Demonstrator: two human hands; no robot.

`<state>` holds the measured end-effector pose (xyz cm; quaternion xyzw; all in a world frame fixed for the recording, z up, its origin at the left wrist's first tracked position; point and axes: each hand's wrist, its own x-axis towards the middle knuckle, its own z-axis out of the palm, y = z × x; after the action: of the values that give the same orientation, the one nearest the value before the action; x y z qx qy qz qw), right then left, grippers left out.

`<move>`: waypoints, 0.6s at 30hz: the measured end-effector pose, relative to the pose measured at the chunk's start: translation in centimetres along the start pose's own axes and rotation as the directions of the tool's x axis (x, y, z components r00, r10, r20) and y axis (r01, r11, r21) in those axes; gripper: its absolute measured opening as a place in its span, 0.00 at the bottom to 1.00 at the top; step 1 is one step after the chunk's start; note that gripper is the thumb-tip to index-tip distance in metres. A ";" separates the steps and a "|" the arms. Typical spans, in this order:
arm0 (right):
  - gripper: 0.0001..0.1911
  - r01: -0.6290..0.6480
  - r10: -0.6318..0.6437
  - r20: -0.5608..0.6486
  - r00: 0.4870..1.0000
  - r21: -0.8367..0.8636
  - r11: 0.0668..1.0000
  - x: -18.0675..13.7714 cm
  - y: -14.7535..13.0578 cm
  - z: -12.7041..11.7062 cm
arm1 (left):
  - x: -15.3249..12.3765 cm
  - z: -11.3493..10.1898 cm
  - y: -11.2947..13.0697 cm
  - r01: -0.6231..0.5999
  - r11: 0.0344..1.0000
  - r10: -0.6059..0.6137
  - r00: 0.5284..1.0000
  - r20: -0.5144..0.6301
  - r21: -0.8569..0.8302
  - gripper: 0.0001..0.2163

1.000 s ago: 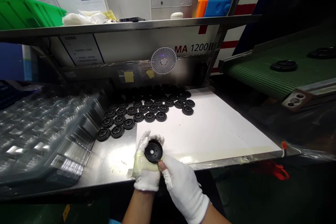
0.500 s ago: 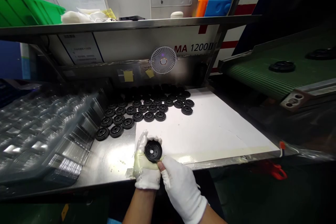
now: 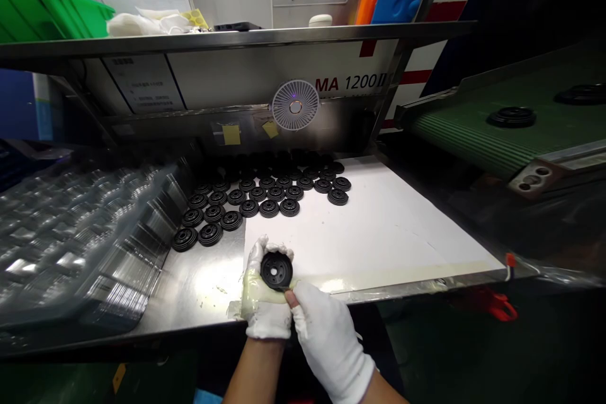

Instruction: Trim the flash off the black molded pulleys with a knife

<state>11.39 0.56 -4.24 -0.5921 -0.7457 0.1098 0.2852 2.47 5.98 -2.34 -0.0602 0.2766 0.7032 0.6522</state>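
Observation:
My left hand [image 3: 262, 295], in a white glove, is closed around a black round rubber part [image 3: 276, 270] and holds it upright over the front of the steel bench. My right hand [image 3: 327, 339], also gloved, is closed in a pinch at the part's lower edge; what sits in the pinch is too small to make out. Several more black round parts [image 3: 262, 199] lie in rows farther back, partly on the white sheet [image 3: 379, 230].
A stack of clear plastic trays [image 3: 80, 233] fills the left. A small fan [image 3: 295, 105] hangs under a steel shelf [image 3: 237, 41] holding a green bin [image 3: 42, 12]. At right, a green conveyor belt [image 3: 478, 139] carries a black part [image 3: 511, 117]. A red tool [image 3: 495, 303] lies below the bench edge.
Nothing has visibly changed with the hands or the part; only the view has shifted slightly.

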 end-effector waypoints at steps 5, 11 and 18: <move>0.12 -0.007 0.007 0.027 1.000 0.001 1.000 0.1 0.7 -0.3 | -0.5 -0.7 0.5 0.064 0.989 -0.083 0.987 0.137 0.135 0.14; 0.13 -0.031 0.031 -0.005 0.999 -0.003 1.000 -0.1 0.8 -0.1 | 0.0 -0.1 -0.2 0.031 1.000 -0.030 0.998 0.051 -0.005 0.03; 0.14 0.003 -0.003 -0.002 1.000 0.020 1.000 -0.1 0.6 -0.5 | -0.6 -1.0 0.0 -0.011 0.999 0.006 0.994 0.112 0.051 0.14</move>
<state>12.15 0.56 -4.19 -0.5880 -0.7453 0.1160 0.2920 2.28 4.97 -2.87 -0.0028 0.2580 0.7009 0.6649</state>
